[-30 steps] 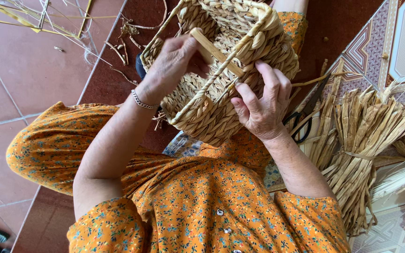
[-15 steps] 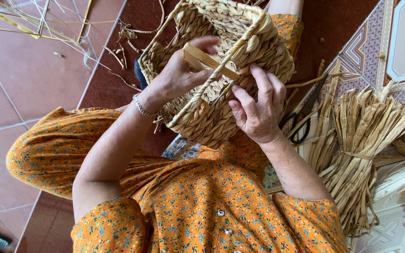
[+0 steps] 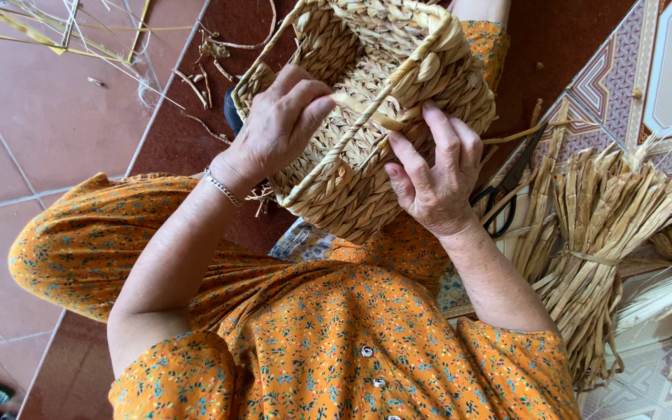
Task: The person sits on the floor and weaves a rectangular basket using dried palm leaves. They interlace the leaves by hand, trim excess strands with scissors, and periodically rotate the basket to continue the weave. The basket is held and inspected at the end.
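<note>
Head view looking down at someone sitting on the floor with a rectangular tan woven straw basket propped on their lap, over the orange flowered dress. The basket is tipped on its side, so its open mouth faces up and to the left, and its long axis runs diagonally from lower left to upper right.

The left hand is curled over the near rim, fingers bent and reaching inside, apparently pinching the flat pale straw strip that crosses the opening, though I can't quite tell. The right hand is pressed against the outer wall, fingers loosely spread, steadying it.

Progress-wise it looks pretty far along to me: walls fully braided, rim bound all round. What's left seems to be working in that loose strip and tidying ends.

On the patterned tile floor near its right edge lie a bundle of dried straw stalks and black-handled scissors. Loose straw scraps sit toward the upper left.
</note>
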